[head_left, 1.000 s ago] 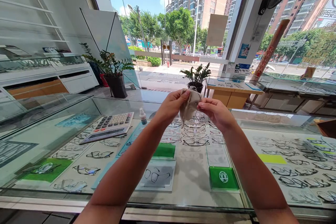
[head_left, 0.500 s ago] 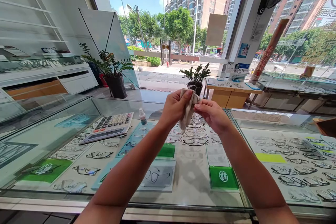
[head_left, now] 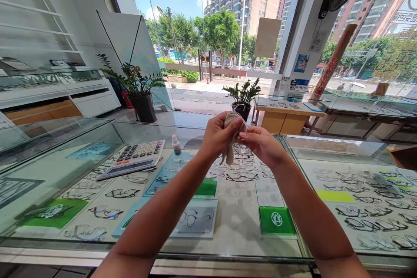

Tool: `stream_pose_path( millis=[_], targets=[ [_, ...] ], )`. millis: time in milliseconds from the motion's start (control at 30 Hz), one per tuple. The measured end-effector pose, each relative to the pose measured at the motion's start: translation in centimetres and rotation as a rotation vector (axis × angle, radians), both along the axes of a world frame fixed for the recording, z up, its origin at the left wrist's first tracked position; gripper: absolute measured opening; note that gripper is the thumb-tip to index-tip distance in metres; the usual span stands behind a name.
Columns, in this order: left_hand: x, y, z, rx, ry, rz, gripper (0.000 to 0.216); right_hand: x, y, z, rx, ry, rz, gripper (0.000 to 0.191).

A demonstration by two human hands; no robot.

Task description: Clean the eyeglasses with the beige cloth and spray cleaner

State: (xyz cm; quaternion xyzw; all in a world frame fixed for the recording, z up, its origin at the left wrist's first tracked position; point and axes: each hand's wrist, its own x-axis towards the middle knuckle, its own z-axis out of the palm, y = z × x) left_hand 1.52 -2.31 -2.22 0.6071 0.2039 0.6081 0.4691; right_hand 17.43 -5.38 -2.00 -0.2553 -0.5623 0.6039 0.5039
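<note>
Both my hands are raised together above the glass display counter (head_left: 237, 226). My left hand (head_left: 219, 134) is closed round a beige cleaning cloth (head_left: 230, 153), whose tail hangs down below the fingers. My right hand (head_left: 260, 145) pinches something small and clear at the cloth's edge; it looks like a pair of thin-framed glasses, mostly hidden by the cloth and fingers. The two hands touch at the fingertips.
On the counter stand a calculator (head_left: 130, 159) and a small dropper bottle (head_left: 176, 145) to the left. Rows of glasses lie under the glass, with green cards (head_left: 276, 219) among them. Potted plants (head_left: 140, 89) stand behind, and another glass case (head_left: 358, 104) is at the right.
My hands have drawn closer together and the left hand has bunched more of the cloth over what the right hand pinches. The cloth hangs shorter than before.
</note>
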Motion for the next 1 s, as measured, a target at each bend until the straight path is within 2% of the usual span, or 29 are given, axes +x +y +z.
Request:
stream_pose_path(
  millis=[100, 267, 433, 533, 700, 1000],
  targets=[
    [0.0, 0.0, 0.1, -0.009, -0.023, 0.026, 0.052, -0.1, 0.0, 0.0, 0.008, -0.002, 0.013, 0.028],
    [-0.7, 0.7, 0.6, -0.069, -0.001, -0.21, 0.052, 0.8, 0.3, 0.4, -0.01, 0.029, -0.045, 0.025],
    [-0.8, 0.7, 0.5, -0.041, 0.032, -0.314, 0.042, 1.1, 0.2, 0.7, -0.061, 0.047, -0.07, 0.025],
    [-0.2, 0.4, 0.2, -0.055, -0.008, -0.279, 0.041, 0.7, 0.0, 0.6, -0.089, 0.073, -0.052, 0.023],
    [0.5, 0.0, 0.0, -0.097, -0.077, -0.181, 0.045, 0.1, 0.2, 0.2, -0.04, 0.058, -0.048, 0.025],
    [0.6, 1.5, -0.3, -0.256, -0.173, -0.296, 0.053, 0.2, 0.4, 0.1, -0.026, 0.087, -0.123, 0.03]
  ],
)
